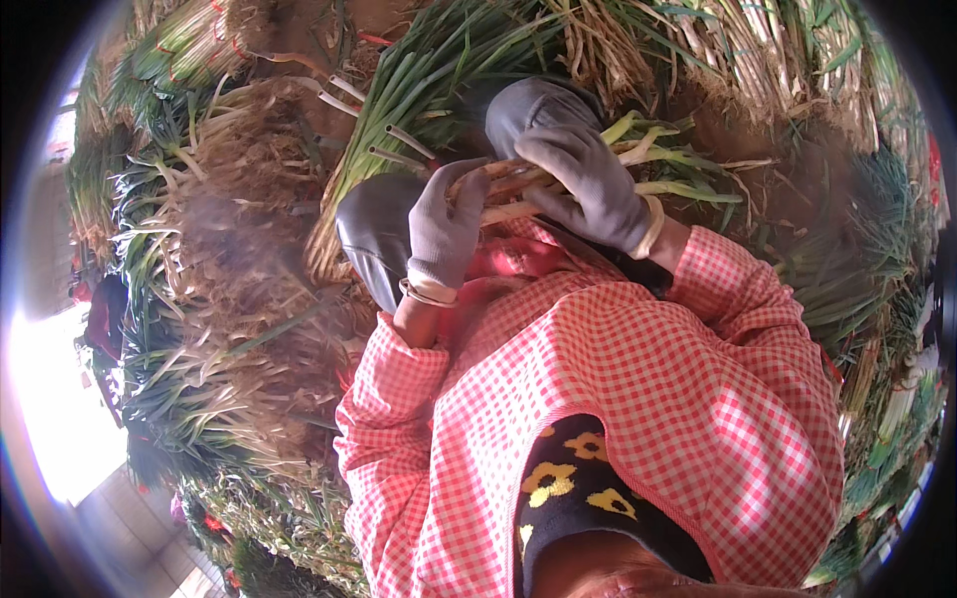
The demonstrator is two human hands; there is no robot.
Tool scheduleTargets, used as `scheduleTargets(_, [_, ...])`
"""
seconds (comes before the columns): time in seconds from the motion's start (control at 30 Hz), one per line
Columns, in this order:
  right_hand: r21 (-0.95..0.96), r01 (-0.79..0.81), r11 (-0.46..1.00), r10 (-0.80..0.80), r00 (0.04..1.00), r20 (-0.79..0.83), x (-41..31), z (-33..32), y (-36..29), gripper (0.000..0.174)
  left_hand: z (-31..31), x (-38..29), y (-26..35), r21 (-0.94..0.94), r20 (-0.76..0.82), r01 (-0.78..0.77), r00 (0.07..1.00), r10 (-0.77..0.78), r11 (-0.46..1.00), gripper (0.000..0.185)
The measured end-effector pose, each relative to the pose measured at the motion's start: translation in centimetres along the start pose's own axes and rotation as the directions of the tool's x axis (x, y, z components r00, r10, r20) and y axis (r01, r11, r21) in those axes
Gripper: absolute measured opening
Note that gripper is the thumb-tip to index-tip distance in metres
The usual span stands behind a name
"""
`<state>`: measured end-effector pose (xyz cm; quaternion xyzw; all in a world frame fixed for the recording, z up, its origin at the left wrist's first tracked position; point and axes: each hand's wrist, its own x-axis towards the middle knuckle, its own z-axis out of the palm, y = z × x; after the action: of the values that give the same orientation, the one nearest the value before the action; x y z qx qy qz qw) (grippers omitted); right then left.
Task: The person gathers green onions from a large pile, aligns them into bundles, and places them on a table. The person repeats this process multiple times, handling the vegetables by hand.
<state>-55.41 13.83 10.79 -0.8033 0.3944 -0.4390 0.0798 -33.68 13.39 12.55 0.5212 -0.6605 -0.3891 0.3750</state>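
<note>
Both of my hands wear grey knit gloves and are over my lap. My left hand (448,224) is curled around the root end of a few green onions (512,213). My right hand (591,187) holds the same stalks farther along, its fingers bent over them. Their pale green leaf ends stick out to the right, beyond my right wrist. Which stalks each finger touches is partly hidden. Between and beyond my dark-clad knees lies a large pile of long green onions (404,97), leaves towards the top.
Heaped onions with brown, soil-covered roots (247,202) lie on the left. Bundles tied with red bands (179,56) are at the upper left. More onions (762,60) stand at the upper right. Thin metal tubes (407,142) rise near my knees.
</note>
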Motion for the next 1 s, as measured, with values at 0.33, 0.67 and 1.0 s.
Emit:
scheduleTargets(0.33, [-0.461, 0.036, 0.887, 0.048, 0.984, 0.169, -4.0, -1.3, -1.1, 0.012, 0.7, -0.5, 0.3, 0.051, 0.084, 0.006, 0.996, -0.011, 0.999, 0.025])
scheduleTargets(0.67, [-0.28, -0.047, 0.959, 0.014, 0.993, -0.116, -1.0, 2.6, -3.5, 0.015, 1.7, -0.9, 2.0, 0.167, 0.137, 0.014, 0.99, -0.037, 0.986, 0.027])
scheduleTargets(1.0, [-0.163, 0.133, 0.978, -0.086, 0.959, 0.269, -0.4, -0.6, -2.0, 0.062, -7.0, -0.9, 2.9, 0.106, 0.119, -0.129, 0.986, 0.116, 0.986, 0.027])
